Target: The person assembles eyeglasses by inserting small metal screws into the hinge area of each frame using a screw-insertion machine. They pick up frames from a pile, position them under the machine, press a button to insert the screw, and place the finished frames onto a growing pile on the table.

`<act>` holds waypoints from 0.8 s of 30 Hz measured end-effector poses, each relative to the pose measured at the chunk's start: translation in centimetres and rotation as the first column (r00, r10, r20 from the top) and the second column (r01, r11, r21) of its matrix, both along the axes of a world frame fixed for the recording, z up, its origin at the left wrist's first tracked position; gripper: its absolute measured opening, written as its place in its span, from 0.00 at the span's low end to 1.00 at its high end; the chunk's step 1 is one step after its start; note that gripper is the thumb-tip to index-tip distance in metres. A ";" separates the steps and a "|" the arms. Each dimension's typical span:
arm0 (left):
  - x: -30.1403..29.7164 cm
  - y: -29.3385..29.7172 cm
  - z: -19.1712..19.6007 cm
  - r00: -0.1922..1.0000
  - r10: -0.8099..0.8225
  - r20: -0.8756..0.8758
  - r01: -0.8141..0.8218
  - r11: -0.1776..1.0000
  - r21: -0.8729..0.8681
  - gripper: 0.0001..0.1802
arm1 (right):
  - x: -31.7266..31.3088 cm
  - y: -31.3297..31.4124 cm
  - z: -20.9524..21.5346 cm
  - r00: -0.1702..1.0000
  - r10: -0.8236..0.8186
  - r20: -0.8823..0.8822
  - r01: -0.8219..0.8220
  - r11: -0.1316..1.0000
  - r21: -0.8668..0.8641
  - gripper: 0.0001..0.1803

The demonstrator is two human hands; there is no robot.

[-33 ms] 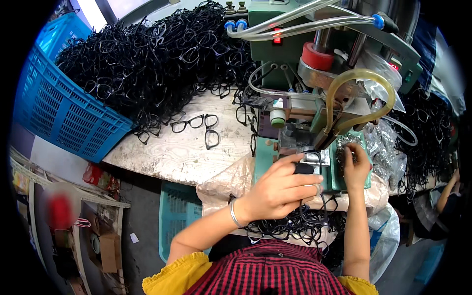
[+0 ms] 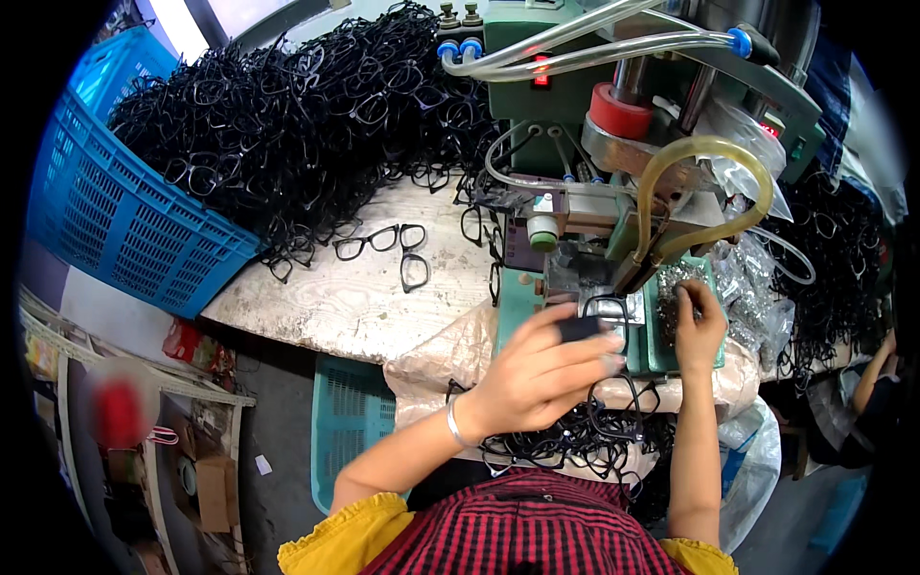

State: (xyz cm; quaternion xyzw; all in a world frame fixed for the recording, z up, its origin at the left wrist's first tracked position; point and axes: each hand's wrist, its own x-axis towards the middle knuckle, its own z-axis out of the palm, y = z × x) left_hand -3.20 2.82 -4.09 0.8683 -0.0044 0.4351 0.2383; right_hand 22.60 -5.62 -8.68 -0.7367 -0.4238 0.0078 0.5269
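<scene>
My left hand (image 2: 537,379), with a black wrap on a finger and a bangle at the wrist, is closed on a black eyeglass frame (image 2: 614,436). The frame hangs with one rim below the fingers and the other near a metal block (image 2: 618,309) on the green machine base. At the right, my right hand (image 2: 701,326) reaches into a green tray (image 2: 719,358) of small shiny metal parts (image 2: 678,278). Its fingers are bent together at the parts; whatever lies between the fingertips is too small to make out.
The green press (image 2: 517,91) with clear hoses stands over my hands. A heap of black eyeglass frames (image 2: 316,105) fills the back left beside a blue crate (image 2: 125,211). More frames (image 2: 546,446) lie at my lap. A few sit on the pale tabletop (image 2: 297,311). A plastic bag (image 2: 757,287) lies right.
My left hand has turned slightly, and more of the eyeglass frame shows beside its fingers. The right hand has shifted a little to the right at the tray.
</scene>
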 end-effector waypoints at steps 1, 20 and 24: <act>-0.5 1.1 -1.6 0.979 0.205 -0.004 -0.205 0.977 -0.064 0.18 | 0.6 -0.3 -0.9 0.997 -0.017 -0.075 0.020 0.999 0.049 0.05; -4.3 16.2 -5.4 0.545 0.838 -0.012 -0.832 0.539 -0.132 0.05 | -1.0 0.2 0.4 0.959 -0.085 0.270 0.113 0.989 -0.092 0.08; -9.8 18.4 -5.4 0.336 0.853 -0.400 -0.819 0.474 0.323 0.09 | -0.1 -1.0 -0.1 0.834 -0.093 0.543 0.296 0.907 -0.299 0.10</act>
